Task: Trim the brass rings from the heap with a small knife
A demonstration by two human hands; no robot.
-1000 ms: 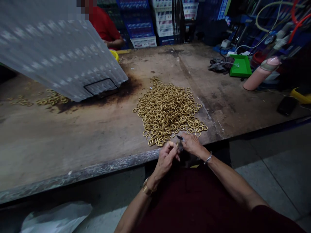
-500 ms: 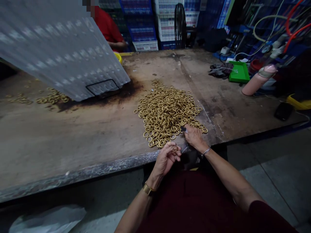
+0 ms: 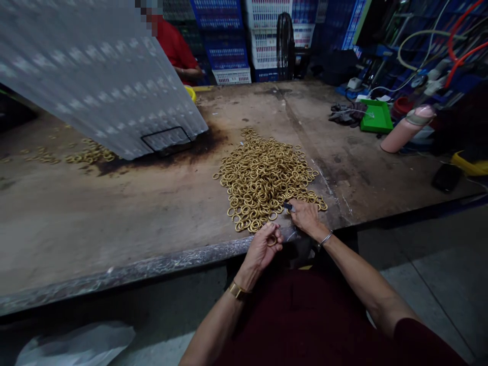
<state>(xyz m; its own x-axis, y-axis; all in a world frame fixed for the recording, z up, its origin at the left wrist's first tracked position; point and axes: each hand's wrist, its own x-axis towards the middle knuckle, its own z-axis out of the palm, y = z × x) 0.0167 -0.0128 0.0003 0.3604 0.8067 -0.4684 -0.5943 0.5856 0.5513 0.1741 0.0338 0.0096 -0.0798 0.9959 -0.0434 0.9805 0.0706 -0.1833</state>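
Note:
A heap of brass-coloured rings [image 3: 263, 173] lies on the worn wooden table [image 3: 152, 208] in front of me. Just off the heap's near edge, my left hand [image 3: 264, 244] pinches one brass-coloured ring [image 3: 272, 240] between thumb and fingers. My right hand [image 3: 305, 216] is closed at the heap's lower right edge. From its fingers a small dark tool with a greyish body [image 3: 288, 207] points left; its exact kind is not clear. The two hands are close together but apart.
A grey corrugated panel [image 3: 114, 86] leans over the table at left, with more loose rings [image 3: 89, 152] by it. On the right are a green tray [image 3: 376, 116], a pink bottle [image 3: 407, 129] and a dark phone [image 3: 446, 177]. A person in red [image 3: 175, 48] is behind the panel.
My left hand has turned and its fingers have closed up, so the ring in it shows more plainly. The right hand has hardly moved. The whole view has shifted slightly.

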